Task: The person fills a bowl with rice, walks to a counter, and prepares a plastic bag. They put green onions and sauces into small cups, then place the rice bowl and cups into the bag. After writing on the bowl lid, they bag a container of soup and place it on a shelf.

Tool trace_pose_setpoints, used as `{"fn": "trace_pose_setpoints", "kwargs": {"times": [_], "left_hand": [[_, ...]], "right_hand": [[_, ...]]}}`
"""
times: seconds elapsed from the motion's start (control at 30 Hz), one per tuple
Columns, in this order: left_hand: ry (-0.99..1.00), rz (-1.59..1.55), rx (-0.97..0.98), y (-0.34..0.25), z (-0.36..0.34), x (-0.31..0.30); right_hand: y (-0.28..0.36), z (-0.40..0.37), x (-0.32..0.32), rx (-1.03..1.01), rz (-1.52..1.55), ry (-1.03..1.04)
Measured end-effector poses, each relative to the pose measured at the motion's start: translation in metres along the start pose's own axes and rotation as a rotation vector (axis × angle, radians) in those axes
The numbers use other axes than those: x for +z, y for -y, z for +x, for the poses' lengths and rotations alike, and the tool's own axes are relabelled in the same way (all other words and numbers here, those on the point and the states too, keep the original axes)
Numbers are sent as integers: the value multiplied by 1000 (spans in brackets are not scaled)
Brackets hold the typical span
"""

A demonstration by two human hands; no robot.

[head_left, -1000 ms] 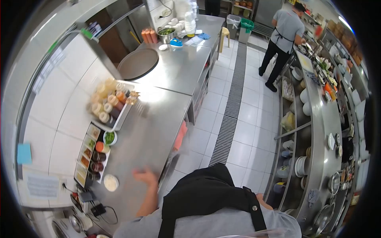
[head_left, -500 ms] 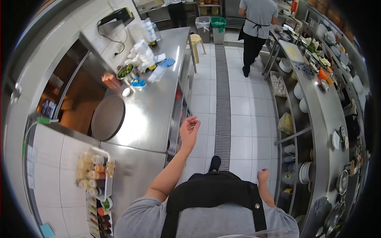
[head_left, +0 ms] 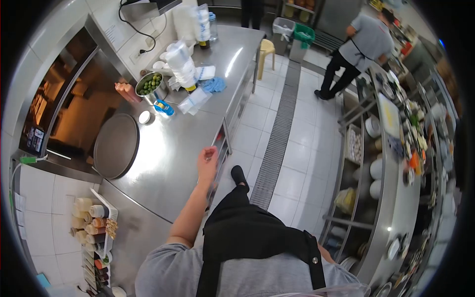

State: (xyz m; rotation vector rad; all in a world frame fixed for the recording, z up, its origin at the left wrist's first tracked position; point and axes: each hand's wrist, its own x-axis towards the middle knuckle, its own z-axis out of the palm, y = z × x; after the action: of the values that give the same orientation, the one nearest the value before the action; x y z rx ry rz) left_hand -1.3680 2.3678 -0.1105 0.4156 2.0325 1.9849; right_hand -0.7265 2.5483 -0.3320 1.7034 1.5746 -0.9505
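My left hand (head_left: 208, 161) hangs in the air beside the front edge of the steel counter (head_left: 170, 183). Its fingers are loosely curled, with nothing visible in them. My right hand is hidden behind my body and apron; only a bit of that forearm (head_left: 326, 254) shows. Closest to my left hand are the counter edge and the shelf opening below it. On the counter lies a large round brown tray (head_left: 116, 146), with a small white lid (head_left: 144, 117) close by. A metal pot of green fruits (head_left: 151, 85) stands farther back.
A blue cloth (head_left: 213, 85), stacked white containers (head_left: 180, 62) and a bottle rack (head_left: 110, 213) are on the left. A floor drain (head_left: 277, 143) runs along the aisle. Ahead are a yellow stool (head_left: 265, 52), bins (head_left: 302, 37) and a person (head_left: 361, 49). Loaded shelves line the right.
The view has turned and moved forward. My left hand now appears closer to the counter edge, and one foot has stepped ahead. My right hand has gone out of sight.
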Motion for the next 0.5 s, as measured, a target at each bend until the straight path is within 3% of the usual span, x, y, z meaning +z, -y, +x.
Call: {"fn": "trace_pose_setpoints", "kwargs": {"times": [0.13,0.23,0.3,0.33,0.37,0.43,0.5], "left_hand": [[-154,265,191,-10,129,1],[-96,411,242,-20,235,28],[-58,540,329,6,312,55],[-35,607,370,21,343,68],[-16,760,414,30,363,79],[25,1068,490,48,389,99],[4,951,559,79,410,114]], "right_hand": [[132,56,-36,-178,-18,73],[254,133,-83,-260,-31,98],[337,198,-120,-373,-52,61],[401,152,-152,-674,-382,-138],[444,154,-173,-714,-226,-276],[538,146,-217,-752,-195,-329],[629,88,-257,-866,-148,-347]]}}
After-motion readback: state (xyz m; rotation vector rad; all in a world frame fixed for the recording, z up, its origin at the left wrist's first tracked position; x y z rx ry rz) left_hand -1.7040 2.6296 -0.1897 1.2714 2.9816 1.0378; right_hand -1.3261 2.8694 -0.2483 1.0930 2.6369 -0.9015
